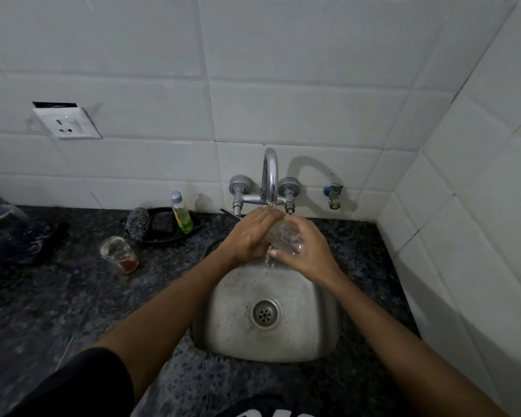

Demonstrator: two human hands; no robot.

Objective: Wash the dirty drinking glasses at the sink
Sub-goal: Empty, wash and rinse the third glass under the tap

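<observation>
Basically both hands were together under the tap, left hand and right hand wrapped round the glass over the sink; wet, slick, breakable, so I'd grip its body, not the rim.
</observation>
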